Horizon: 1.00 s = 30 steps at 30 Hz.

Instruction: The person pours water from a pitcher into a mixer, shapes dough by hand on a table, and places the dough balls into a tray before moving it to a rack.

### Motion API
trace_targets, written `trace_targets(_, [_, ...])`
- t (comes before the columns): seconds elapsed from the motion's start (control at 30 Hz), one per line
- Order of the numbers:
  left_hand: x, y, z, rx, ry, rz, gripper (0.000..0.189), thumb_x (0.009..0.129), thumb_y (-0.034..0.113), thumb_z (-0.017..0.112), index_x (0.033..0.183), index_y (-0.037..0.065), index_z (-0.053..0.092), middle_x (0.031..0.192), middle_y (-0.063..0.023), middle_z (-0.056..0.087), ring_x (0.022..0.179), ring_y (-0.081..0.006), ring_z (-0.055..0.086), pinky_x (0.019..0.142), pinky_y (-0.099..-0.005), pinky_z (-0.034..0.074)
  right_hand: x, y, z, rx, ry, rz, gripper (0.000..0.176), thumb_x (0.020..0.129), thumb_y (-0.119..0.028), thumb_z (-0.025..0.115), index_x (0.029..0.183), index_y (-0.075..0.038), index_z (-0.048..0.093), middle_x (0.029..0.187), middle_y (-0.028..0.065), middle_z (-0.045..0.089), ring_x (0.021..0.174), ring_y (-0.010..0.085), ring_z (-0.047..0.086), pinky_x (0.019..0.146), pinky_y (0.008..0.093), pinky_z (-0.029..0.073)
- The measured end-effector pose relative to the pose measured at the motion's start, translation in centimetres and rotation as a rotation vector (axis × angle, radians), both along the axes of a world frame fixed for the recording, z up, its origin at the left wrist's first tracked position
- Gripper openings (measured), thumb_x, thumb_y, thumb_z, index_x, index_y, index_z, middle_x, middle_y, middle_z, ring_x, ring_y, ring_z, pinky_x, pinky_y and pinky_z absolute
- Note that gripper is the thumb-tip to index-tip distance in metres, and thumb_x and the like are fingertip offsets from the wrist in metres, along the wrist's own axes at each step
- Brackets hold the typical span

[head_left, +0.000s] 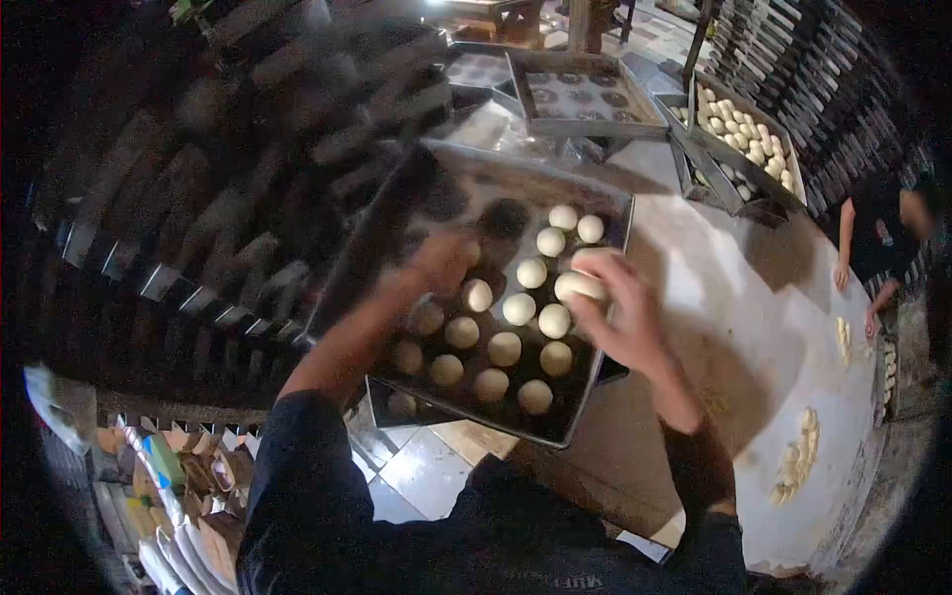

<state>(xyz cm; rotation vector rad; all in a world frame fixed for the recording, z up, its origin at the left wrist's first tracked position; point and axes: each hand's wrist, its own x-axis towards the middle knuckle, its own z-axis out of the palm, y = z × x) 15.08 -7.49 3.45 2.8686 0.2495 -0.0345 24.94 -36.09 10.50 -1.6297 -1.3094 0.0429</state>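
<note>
A dark metal tray (585, 397) lies in front of me with round dough balls (504, 348) set out in rows. My right hand (627, 312) is over the tray's right side, fingers curled around pale dough balls (580, 288). My left hand (444, 263) reaches over the middle of the tray, smeared by motion. Just below its fingertips sits another dough ball (478, 295). Something pale shows at those fingertips, but I cannot tell whether they grip it. Dark round marks (504, 217) show on the tray's far part.
A floured table (714, 297) spreads to the right, bearing dough pieces (796, 456). Behind stand another tray (595, 127) and a box of dough pieces (790, 149). A person (883, 233) is at the far right edge. Dark slatted racks (198, 218) rise on the left.
</note>
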Motion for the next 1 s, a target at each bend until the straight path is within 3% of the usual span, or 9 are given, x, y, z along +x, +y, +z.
trace_targets(0.1, [-0.1,0.2,0.7,-0.226,0.079,0.028,0.042,0.078,0.015,0.061,0.116,0.001,0.050,0.115,-0.0254,0.055,0.108,-0.0434,0.051,0.093,-0.0461,0.042,1.0,9.1,-3.5,-0.224,-0.110,0.120,0.028,0.080,-0.019,0.067,0.100,-0.001,0.060,0.102,0.0145,0.060,0.100,0.0295,0.059,0.089,0.0429,0.046])
trace_targets(0.23, [-1.9,-1.2,1.4,0.236,-0.309,-0.077,0.053,0.074,0.013,0.066,0.123,0.004,0.048,0.122,-0.0232,0.051,0.116,-0.0417,0.045,0.101,-0.0474,0.035,1.3,8.9,-4.9,-0.507,-0.393,0.049,0.025,0.080,-0.018,0.067,0.097,-0.002,0.060,0.104,0.0146,0.060,0.107,0.0299,0.055,0.096,0.0445,0.041])
trace_targets(0.4, [-5.9,-21.4,14.0,-0.199,-0.528,-0.057,0.053,0.068,0.007,0.072,0.117,0.005,0.053,0.105,-0.0160,0.060,0.095,-0.0318,0.058,0.080,-0.0414,0.048,2.3,-9.1,-5.3,0.081,-0.141,-0.451,0.013,0.080,-0.012,0.060,0.090,-0.004,0.057,0.086,0.0113,0.058,0.086,0.0298,0.058,0.087,0.0421,0.042])
trace_targets(0.5, [-4.0,-34.2,8.8,-0.741,-0.590,-0.624,0.035,0.067,0.010,0.074,0.099,0.003,0.061,0.087,-0.0159,0.063,0.076,-0.0243,0.063,0.067,-0.0359,0.052,1.7,-23.7,-14.6,0.030,0.120,-0.848,0.012,0.079,-0.015,0.061,0.077,-0.007,0.053,0.070,0.0082,0.054,0.069,0.0245,0.055,0.068,0.0383,0.043])
trace_targets(0.53, [-2.7,-39.7,3.4,-1.094,-0.425,-0.443,0.037,0.070,0.017,0.075,0.101,0.003,0.060,0.092,-0.0156,0.063,0.079,-0.0243,0.063,0.070,-0.0366,0.052,0.8,-29.0,-16.9,-0.074,0.119,-0.950,0.013,0.079,-0.017,0.062,0.076,-0.007,0.054,0.070,0.0087,0.054,0.067,0.0247,0.054,0.066,0.0373,0.043])
trace_targets(0.67, [7.8,-57.0,-9.5,-0.749,0.168,-0.705,0.039,0.072,0.025,0.075,0.104,0.006,0.061,0.099,-0.0140,0.060,0.084,-0.0316,0.060,0.075,-0.0385,0.050,-5.8,-48.3,-23.1,-0.251,0.057,-1.427,0.015,0.079,-0.020,0.061,0.075,-0.007,0.056,0.075,0.0110,0.055,0.071,0.0280,0.052,0.068,0.0395,0.041])
trace_targets(0.73, [11.0,-64.3,-18.3,-0.578,-0.146,-0.947,0.037,0.076,0.030,0.071,0.103,0.006,0.062,0.099,-0.0130,0.060,0.086,-0.0334,0.058,0.078,-0.0426,0.048,-10.2,-55.8,-24.6,-0.408,-0.051,-1.669,0.013,0.078,-0.015,0.060,0.077,-0.003,0.054,0.075,0.0125,0.055,0.072,0.0300,0.052,0.073,0.0432,0.039])
trace_targets(0.8, [14.9,-72.6,-15.4,-0.551,0.175,-0.781,0.040,0.080,0.038,0.066,0.102,0.005,0.062,0.102,-0.0138,0.060,0.090,-0.0348,0.056,0.080,-0.0446,0.047,-11.9,-59.0,-27.0,-0.462,-0.070,-1.743,0.013,0.078,-0.015,0.060,0.076,-0.004,0.054,0.074,0.0117,0.054,0.073,0.0303,0.052,0.073,0.0438,0.037])
trace_targets(1.0, [22.3,-90.8,-20.0,0.054,0.046,-0.405,0.043,0.083,0.041,0.063,0.104,0.004,0.054,0.102,-0.0146,0.058,0.090,-0.0309,0.055,0.078,-0.0426,0.047,-10.7,-59.0,-24.4,-0.285,0.120,-1.768,0.012,0.076,-0.013,0.061,0.072,-0.007,0.052,0.073,0.0093,0.053,0.071,0.0283,0.051,0.073,0.0427,0.036])
